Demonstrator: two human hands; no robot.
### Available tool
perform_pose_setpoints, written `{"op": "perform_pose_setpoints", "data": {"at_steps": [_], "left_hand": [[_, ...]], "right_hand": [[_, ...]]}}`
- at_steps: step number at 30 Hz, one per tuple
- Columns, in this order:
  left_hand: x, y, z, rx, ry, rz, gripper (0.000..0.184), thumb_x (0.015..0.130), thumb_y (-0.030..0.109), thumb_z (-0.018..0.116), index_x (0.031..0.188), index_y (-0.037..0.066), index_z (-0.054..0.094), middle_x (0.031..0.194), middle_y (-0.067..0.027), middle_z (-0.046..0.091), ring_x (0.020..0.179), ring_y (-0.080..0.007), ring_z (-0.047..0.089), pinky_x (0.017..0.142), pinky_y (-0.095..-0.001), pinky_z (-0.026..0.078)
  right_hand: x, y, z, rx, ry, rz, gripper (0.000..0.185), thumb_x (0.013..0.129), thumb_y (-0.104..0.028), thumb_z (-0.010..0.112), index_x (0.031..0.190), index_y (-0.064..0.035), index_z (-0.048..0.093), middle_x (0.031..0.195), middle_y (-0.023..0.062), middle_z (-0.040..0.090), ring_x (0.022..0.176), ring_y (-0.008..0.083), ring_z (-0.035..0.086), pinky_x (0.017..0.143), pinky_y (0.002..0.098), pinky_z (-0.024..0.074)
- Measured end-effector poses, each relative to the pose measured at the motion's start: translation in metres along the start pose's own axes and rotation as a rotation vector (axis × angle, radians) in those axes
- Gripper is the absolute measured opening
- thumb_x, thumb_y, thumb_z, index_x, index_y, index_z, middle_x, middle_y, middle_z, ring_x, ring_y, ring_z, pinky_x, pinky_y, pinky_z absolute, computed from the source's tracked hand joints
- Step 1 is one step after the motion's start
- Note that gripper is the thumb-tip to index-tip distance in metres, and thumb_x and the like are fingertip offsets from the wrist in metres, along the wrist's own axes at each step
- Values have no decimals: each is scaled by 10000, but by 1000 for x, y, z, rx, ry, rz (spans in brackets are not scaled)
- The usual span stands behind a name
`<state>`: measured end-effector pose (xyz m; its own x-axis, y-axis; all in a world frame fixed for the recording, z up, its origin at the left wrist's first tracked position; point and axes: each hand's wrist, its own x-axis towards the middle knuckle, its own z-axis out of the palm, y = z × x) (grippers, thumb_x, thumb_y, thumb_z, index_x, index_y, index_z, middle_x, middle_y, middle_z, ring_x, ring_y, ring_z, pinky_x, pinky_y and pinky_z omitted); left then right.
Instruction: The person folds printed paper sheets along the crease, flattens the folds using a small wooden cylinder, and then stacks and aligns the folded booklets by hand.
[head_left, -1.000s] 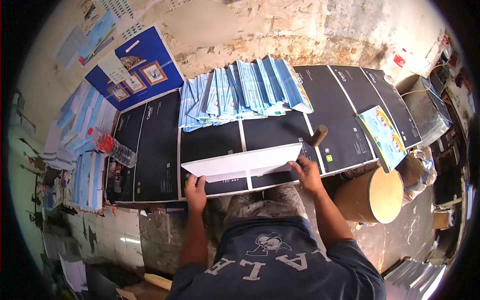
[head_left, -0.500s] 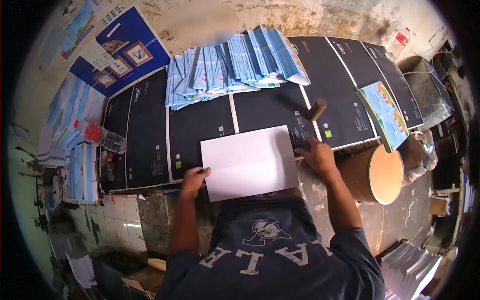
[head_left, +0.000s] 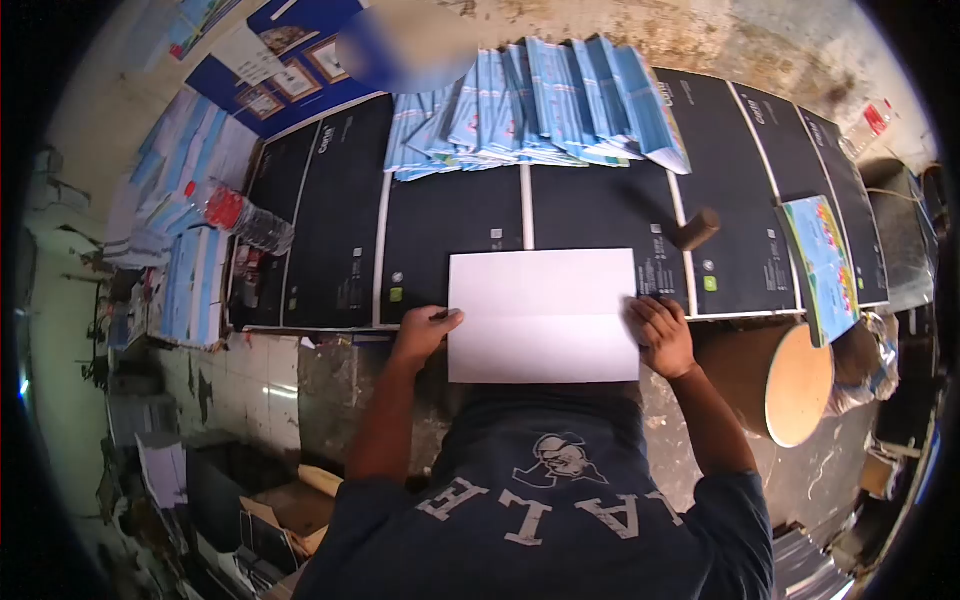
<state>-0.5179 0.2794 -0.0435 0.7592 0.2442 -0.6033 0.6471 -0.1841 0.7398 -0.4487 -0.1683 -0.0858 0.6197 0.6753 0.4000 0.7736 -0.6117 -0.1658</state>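
Note:
A white sheet (head_left: 543, 316), flat with a faint crease across its middle, lies over the front edge of the black-topped table (head_left: 450, 215). At its left edge my left hand (head_left: 425, 335) is closed, thumb on top of the paper. My right hand (head_left: 662, 335) is at the right edge, its fingers bent and together against the paper. Beyond the sheet, a long row of folded blue printed sheets (head_left: 530, 105) leans along the back of the table. A short brown cylinder (head_left: 698, 230) stands to the right of the sheet.
A plastic bottle (head_left: 243, 217) lies by stacks of blue-and-white paper (head_left: 192, 285) on the left. Colourful printed sheets (head_left: 822, 265) overhang the right front edge, above a round drum (head_left: 798, 385). A blue picture board (head_left: 290, 75) leans at the back left.
The white sheet was folded partway a second ago and now lies opened flat, nearer my body. My right hand has come back to its right edge. The whole view has shifted.

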Motion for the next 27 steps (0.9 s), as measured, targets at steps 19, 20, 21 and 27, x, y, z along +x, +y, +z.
{"op": "perform_pose_setpoints", "data": {"at_steps": [19,20,21,27], "left_hand": [[-1,-53,-4,991,272,1092,629,725,236,810,1312,133,608,1414,1,555,1329,-228,475,1017,-449,362],[1,-56,-4,974,304,1114,615,730,252,805,1302,131,614,1405,0,564,1314,-224,493,1010,-437,360],[3,-56,-3,970,299,1116,615,730,252,805,1302,131,614,1405,0,564,1314,-224,493,1010,-437,360],[9,-48,-4,793,324,1173,455,764,277,786,1175,111,681,1273,-29,665,1193,-235,604,994,-430,382]], "right_hand": [[2,-9,-4,46,-5,94,496,703,-122,667,1188,-26,637,1260,106,590,1150,301,572,974,429,422],[3,-9,-5,31,8,93,473,710,-127,664,1174,-35,644,1219,91,617,1126,282,591,970,426,423],[3,-9,-4,28,4,97,473,710,-127,664,1174,-35,644,1219,91,617,1126,282,591,970,426,423],[10,-5,-5,104,76,135,378,723,-194,690,1074,-58,666,1125,56,673,1013,256,620,939,418,433]]}}
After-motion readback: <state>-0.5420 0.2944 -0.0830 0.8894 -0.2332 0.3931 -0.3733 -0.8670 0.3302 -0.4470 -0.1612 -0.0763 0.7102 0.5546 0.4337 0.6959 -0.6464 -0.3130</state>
